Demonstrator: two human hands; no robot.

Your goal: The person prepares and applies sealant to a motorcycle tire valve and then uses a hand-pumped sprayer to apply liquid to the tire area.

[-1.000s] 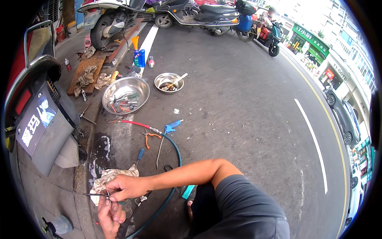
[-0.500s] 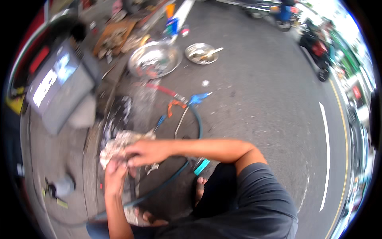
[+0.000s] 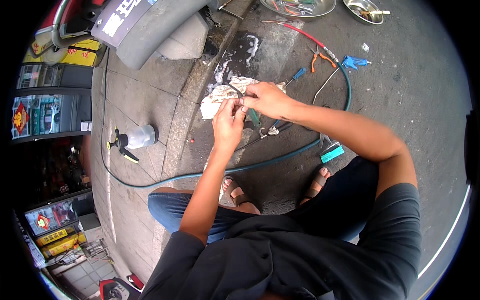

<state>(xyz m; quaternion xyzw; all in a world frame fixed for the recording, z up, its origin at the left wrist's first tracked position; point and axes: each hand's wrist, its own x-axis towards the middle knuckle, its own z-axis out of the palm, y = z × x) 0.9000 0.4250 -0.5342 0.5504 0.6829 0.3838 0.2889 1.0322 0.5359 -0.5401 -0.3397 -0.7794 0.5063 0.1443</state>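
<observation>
Our rag (image 3: 211, 106) is cream, blotched brown. Over it we see a black strip (image 3: 233, 89); to its right, blue screwdriver (image 3: 299, 73), orange-handled pliers (image 3: 314, 61), blue air gun (image 3: 354, 62); below it, teal hose (image 3: 280, 158); lower left, whitish bottle (image 3: 142, 136) with black-and-yellow sprayer (image 3: 121, 142).

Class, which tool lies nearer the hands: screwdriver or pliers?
The blue-handled screwdriver, beside the cloth near the right hand; the orange-handled pliers lie farther.

The piece (image 3: 233, 89) is thin, dark and slightly curved. It slants up-left from where the left hand (image 3: 229, 122) and right hand (image 3: 267, 98) meet, its lower end hidden.
</observation>
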